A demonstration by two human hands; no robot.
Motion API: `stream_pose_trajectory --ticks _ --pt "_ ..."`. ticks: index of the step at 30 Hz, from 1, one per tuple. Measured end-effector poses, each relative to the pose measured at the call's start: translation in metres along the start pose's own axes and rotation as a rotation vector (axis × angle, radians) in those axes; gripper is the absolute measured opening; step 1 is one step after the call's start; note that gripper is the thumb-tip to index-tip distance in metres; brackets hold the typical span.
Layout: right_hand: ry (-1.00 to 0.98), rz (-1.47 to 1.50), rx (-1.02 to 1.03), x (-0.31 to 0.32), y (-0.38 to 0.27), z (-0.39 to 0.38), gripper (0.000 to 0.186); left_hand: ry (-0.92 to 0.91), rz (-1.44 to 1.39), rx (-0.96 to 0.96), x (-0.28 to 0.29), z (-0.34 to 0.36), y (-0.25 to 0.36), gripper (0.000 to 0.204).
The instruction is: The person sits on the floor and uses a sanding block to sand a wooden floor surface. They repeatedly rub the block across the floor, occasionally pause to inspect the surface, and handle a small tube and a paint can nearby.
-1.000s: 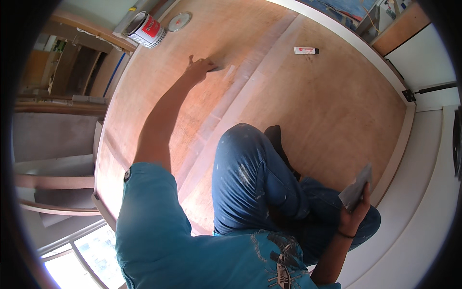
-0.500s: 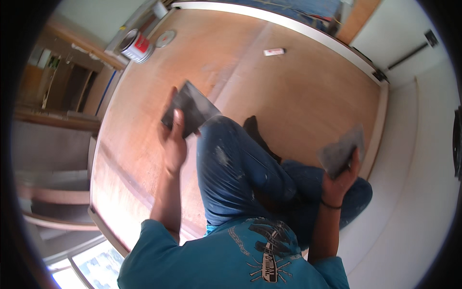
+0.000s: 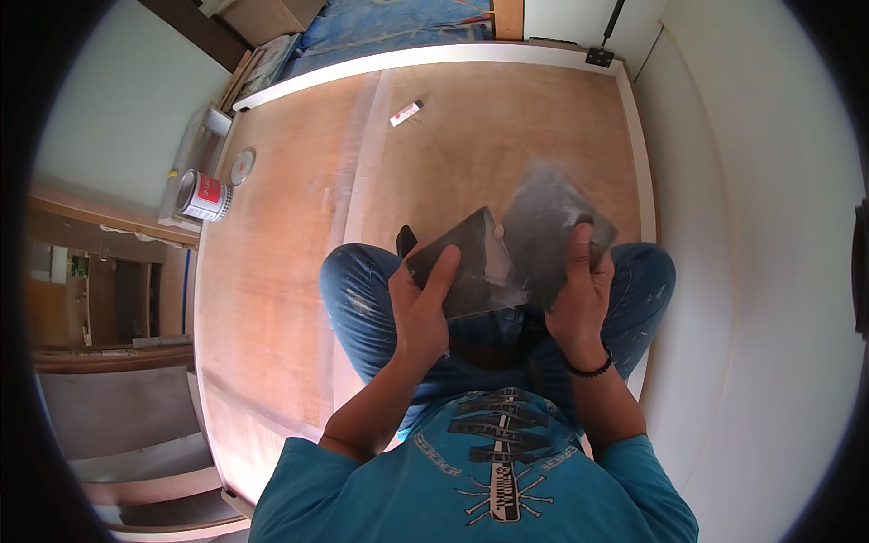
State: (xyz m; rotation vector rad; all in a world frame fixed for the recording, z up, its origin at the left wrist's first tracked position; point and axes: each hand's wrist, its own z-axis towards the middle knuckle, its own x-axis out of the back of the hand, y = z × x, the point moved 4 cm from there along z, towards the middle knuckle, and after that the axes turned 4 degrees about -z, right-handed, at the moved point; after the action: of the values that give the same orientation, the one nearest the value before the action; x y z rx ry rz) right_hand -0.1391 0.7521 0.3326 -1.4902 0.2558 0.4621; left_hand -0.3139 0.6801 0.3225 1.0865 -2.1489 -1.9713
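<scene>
My left hand is closed on a dark, flat, square-edged putty spreader, thumb on top. A smear of beige putty lies along that spreader's right side. In my right hand is a second, greyer putty spreader, blurred at its far edge, with the thumb pressed on its face. The two blades meet or overlap in front of my lap, above my crossed legs; whether they touch is hard to tell. Putty marks whiten my jeans.
I sit on a wide wooden panel with a pale raised rim. At the left edge stands an open can with a red label, its round lid beside it. A small white tube lies ahead. A white wall rises at right.
Both hands have come together in front of my lap, the right one moving left and the left one right. My view has turned to the right, and my knees are spread wider.
</scene>
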Motion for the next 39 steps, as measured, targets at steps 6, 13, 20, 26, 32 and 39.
stream_pose_trajectory --ticks 6,13,20,26,32,39 --pt "-0.375 -0.258 -0.108 -0.001 -0.016 -0.014 0.051 0.013 -0.199 -0.154 -0.007 0.0 0.009 0.029" --pt "0.04 0.643 -0.551 0.025 0.01 -0.016 0.041 -0.522 0.503 -1.086 -0.028 -0.033 0.033 0.036" --pt "0.044 0.734 -0.568 0.037 0.008 -0.011 0.041 -0.812 0.888 -1.081 -0.058 -0.04 0.014 0.042" --pt "0.121 0.698 -0.643 0.052 0.021 -0.006 0.041 -0.736 1.291 -1.034 -0.035 -0.008 0.02 0.055" --pt "0.231 0.512 -0.149 0.058 -0.001 0.011 0.037 -0.29 0.67 -0.463 -0.003 0.002 0.03 0.032" --pt "0.372 0.367 0.03 0.041 -0.004 -0.008 0.038 0.003 -0.213 -0.275 -0.016 -0.014 0.016 0.037"
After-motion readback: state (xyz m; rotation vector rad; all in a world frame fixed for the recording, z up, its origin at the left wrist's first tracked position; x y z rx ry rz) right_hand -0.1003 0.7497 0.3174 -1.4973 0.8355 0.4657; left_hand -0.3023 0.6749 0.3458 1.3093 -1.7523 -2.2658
